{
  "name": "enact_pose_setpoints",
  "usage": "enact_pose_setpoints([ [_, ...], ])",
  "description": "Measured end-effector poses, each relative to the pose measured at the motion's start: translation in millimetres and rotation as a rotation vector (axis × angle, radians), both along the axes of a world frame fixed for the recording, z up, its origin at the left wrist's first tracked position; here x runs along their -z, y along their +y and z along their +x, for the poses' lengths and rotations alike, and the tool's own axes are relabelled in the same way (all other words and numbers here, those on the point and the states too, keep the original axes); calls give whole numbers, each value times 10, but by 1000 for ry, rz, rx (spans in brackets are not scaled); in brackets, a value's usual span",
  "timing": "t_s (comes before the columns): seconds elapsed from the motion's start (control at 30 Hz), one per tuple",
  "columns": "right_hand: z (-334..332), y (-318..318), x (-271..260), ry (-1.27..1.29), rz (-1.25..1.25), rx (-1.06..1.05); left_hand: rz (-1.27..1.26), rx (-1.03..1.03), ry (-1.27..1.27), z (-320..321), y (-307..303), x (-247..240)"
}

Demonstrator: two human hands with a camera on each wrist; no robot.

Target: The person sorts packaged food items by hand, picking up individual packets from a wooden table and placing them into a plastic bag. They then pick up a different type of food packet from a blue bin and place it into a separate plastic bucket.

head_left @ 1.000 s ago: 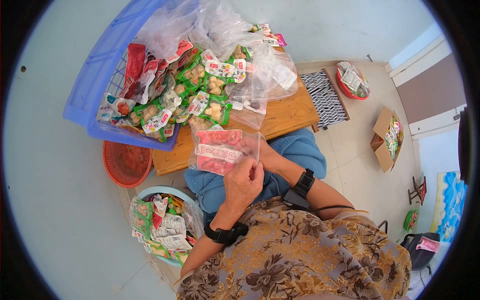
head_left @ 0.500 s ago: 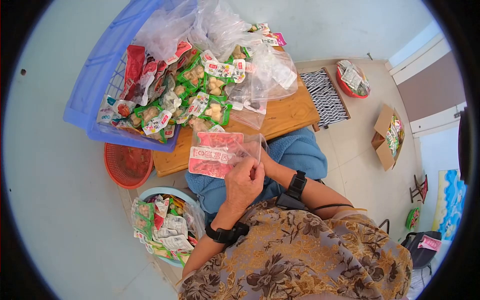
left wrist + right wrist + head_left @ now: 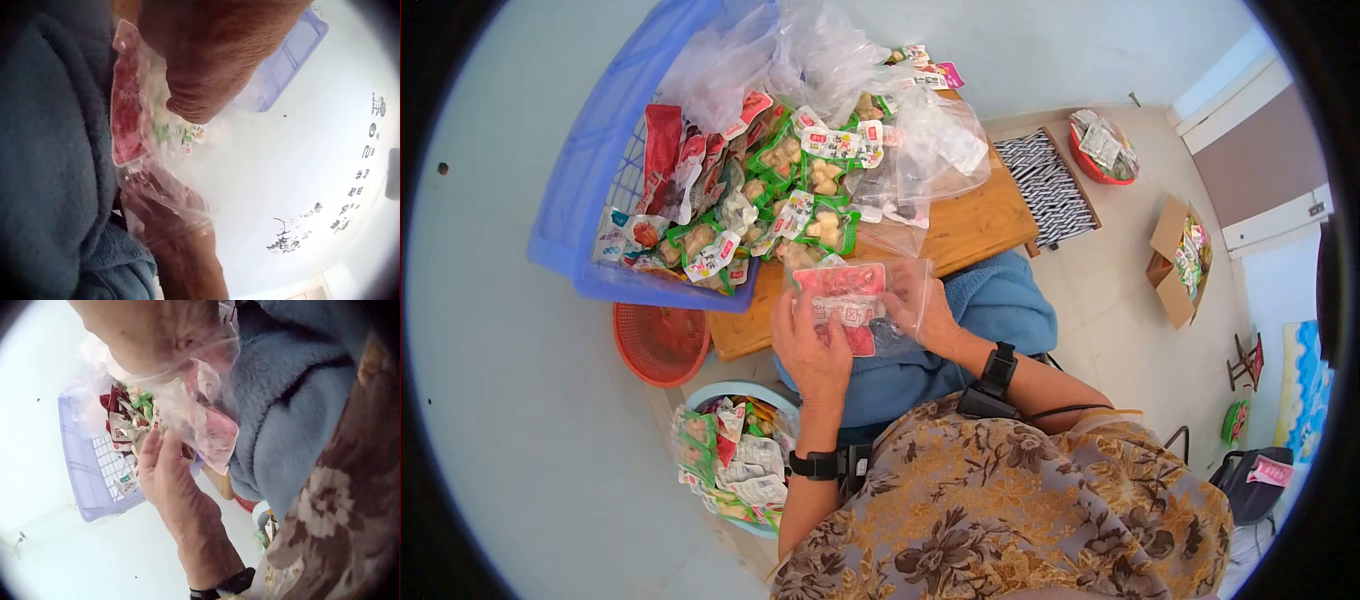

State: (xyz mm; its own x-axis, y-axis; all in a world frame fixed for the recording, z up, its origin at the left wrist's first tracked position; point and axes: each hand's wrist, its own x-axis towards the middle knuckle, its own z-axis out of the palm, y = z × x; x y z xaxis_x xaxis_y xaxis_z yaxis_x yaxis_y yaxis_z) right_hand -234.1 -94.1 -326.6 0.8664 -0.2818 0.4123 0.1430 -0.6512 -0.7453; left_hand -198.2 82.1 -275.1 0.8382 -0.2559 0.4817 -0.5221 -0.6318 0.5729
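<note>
In front of my lap is a clear plastic bag (image 3: 912, 285) with a red food packet (image 3: 840, 278) in it; the packet has a white printed band. My left hand (image 3: 815, 350) grips the bag at the packet's left end, thumb on the near face. On the other side my right hand (image 3: 928, 312) holds the bag near the packet's right edge, with the film draped over its fingers. From the left wrist, the packet (image 3: 129, 103) appears close above the blue cloth (image 3: 56, 156). In the right wrist view the left hand's fingertips (image 3: 153, 447) meet the bag.
A blue crate (image 3: 565, 215) tilts over the wooden table (image 3: 970, 225), heaped with green and red food packets (image 3: 825, 175) and loose plastic bags. Below it stand a red basket (image 3: 660, 345) and a filled light-blue tub (image 3: 700, 395). A cardboard box (image 3: 1168, 250) sits on the floor at right.
My left hand has shifted from the bag's right end to the packet's left end. The packet, flat and fully visible before, is now partly covered by its fingers.
</note>
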Motion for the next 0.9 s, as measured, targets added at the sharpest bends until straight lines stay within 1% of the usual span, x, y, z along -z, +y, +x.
enact_pose_setpoints([
  [0.07,-9,31,11,108,164,31,187,-53,70,35,100,125],
  [0.1,-4,46,-84,105,170,36,192,-48,66,32,127,192],
  [0.17,17,54,-364,514,672,43,96,-37,195,21,159,304],
  [0.2,42,47,-325,511,678,48,102,-31,194,12,167,328],
  [0.27,89,23,-208,493,704,-149,62,-21,225,-6,161,359],
  [0.3,96,40,-198,489,707,-146,65,-16,223,-13,159,373],
  [0.37,105,99,-179,591,800,-66,22,-17,264,-25,167,390],
  [0.4,109,118,-172,587,806,-66,28,-15,261,-26,176,398],
  [0.47,123,143,-159,469,793,-14,117,26,200,-20,188,415],
  [0.5,122,154,-113,467,797,-14,120,27,198,-26,196,434],
  [0.57,119,167,-15,343,973,-70,145,42,175,-41,204,467],
  [0.6,128,156,-63,342,977,-70,148,44,175,-46,203,465],
  [0.67,155,120,-168,481,921,-130,164,39,175,-50,194,459],
  [0.7,181,130,-107,478,922,-130,166,41,172,-56,187,457],
  [0.77,260,156,56,491,951,-64,179,10,179,-63,176,458],
  [0.8,276,147,36,480,952,-63,179,14,170,-63,174,458],
  [0.87,306,123,-4,514,848,-9,251,8,162,-56,175,456],
  [0.9,328,120,-19,503,850,-8,252,12,152,-46,169,459],
])
